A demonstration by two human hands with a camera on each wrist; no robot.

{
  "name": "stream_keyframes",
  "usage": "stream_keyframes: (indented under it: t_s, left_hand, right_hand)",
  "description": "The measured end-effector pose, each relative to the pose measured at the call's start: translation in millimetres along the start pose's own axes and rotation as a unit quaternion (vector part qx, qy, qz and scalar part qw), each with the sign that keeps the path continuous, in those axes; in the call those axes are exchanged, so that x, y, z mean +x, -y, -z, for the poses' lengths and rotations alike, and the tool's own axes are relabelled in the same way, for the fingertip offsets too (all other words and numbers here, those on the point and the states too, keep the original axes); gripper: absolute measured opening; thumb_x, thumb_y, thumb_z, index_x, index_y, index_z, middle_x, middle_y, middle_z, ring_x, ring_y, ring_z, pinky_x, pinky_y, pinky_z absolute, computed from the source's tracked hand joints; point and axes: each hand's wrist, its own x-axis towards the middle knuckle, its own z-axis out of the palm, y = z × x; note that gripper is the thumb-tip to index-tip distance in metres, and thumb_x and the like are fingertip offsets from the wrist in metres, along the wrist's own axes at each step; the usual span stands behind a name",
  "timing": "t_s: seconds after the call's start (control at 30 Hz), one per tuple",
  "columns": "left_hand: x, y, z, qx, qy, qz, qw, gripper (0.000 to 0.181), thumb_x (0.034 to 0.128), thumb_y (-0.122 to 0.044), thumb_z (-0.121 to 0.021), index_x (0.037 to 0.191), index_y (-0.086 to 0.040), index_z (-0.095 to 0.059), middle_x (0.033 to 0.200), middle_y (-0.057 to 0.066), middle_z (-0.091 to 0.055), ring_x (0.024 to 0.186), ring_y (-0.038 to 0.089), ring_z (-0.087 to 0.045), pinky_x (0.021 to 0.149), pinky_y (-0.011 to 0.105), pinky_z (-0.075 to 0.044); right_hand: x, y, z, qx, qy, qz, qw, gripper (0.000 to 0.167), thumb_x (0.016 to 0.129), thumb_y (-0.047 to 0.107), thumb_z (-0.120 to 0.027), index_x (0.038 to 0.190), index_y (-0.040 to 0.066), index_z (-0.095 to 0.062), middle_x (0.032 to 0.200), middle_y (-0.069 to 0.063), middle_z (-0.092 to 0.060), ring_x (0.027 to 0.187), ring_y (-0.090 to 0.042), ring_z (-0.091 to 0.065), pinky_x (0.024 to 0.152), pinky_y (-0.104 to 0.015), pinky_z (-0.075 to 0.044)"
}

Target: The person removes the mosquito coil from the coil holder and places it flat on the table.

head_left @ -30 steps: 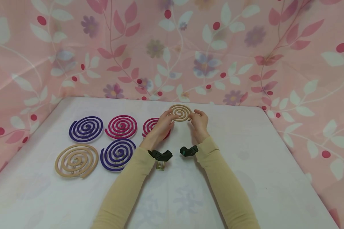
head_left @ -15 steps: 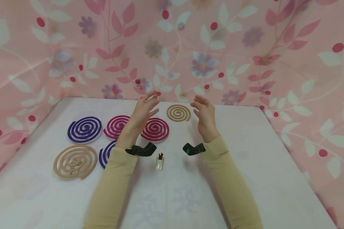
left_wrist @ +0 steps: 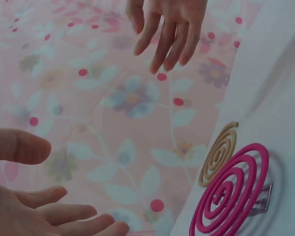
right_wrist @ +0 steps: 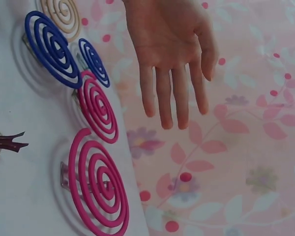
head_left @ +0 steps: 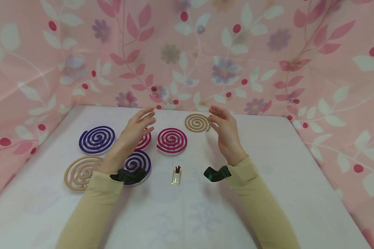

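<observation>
My left hand [head_left: 135,126] is raised above the left side of the table, fingers loosely extended and holding nothing. It partly hides a pink mosquito coil [head_left: 144,140]. My right hand [head_left: 226,128] hovers beside a tan mosquito coil [head_left: 197,123] at the back, its fingers relaxed; I cannot tell whether a fingertip touches it. Another pink coil [head_left: 172,139] sits between the hands on a metal stand [right_wrist: 65,174]. Nearer the front stands a small metal coil holder [head_left: 176,177] with a dark forked top, bearing no coil.
To the left are a blue coil [head_left: 98,138], a second blue coil [head_left: 133,163] partly behind the left wrist, and a larger tan coil [head_left: 86,171] partly covered by the forearm. The white-covered table [head_left: 286,180] meets a floral pink cloth [head_left: 199,79] at its back edge.
Both hands have let go of the tan coil at the back. The left hand has drawn away leftward; the right has shifted slightly right. The coil stays at the back, and the small holder is uncovered.
</observation>
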Motion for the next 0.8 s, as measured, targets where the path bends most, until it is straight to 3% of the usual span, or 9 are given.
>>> stream_keyframes:
  t_s: [0.17,0.33,0.63,0.8]
  left_hand:
    - [-7.8,-13.3,21.9,-0.035,0.002,-0.001,0.9994,0.057,0.1062,-0.016,-0.043,0.158,-0.005,-0.02,0.165,0.017,-0.021,0.151,0.03,-0.025,0.122,0.048,-0.024]
    - [-13.0,-18.5,39.7,-0.025,-0.003,-0.006,0.9997,0.058,0.1067,-0.022,-0.045,0.158,-0.007,-0.022,0.163,0.017,-0.026,0.15,0.031,-0.028,0.122,0.048,-0.025]
    - [-0.3,6.3,48.9,0.028,0.022,0.027,0.999,0.057,0.107,-0.026,-0.045,0.157,-0.007,-0.026,0.161,0.017,-0.03,0.146,0.034,-0.035,0.121,0.047,-0.028]
    - [6.8,20.7,52.2,0.041,0.052,0.043,0.9969,0.053,0.1079,-0.023,-0.043,0.154,-0.003,-0.028,0.159,0.021,-0.033,0.145,0.037,-0.036,0.12,0.051,-0.027]
  right_hand:
    - [-1.2,-0.9,7.3,-0.014,-0.003,-0.004,0.9999,0.043,0.094,0.0,-0.059,0.137,0.003,-0.053,0.135,-0.007,-0.054,0.127,-0.022,-0.049,0.116,-0.039,-0.035]
    - [1.4,-2.2,10.3,-0.013,-0.006,0.002,0.9999,0.042,0.094,0.0,-0.06,0.136,0.002,-0.054,0.134,-0.007,-0.054,0.127,-0.022,-0.049,0.117,-0.04,-0.035]
    - [4.4,-15.4,3.2,-0.019,0.006,-0.017,0.9997,0.049,0.09,-0.007,-0.059,0.139,0.0,-0.052,0.133,-0.009,-0.055,0.115,-0.017,-0.054,0.113,-0.035,-0.039]
    - [5.2,-25.9,-2.9,-0.036,0.015,-0.032,0.9987,0.048,0.09,-0.006,-0.059,0.138,-0.002,-0.053,0.134,-0.011,-0.055,0.121,-0.018,-0.053,0.113,-0.035,-0.04]
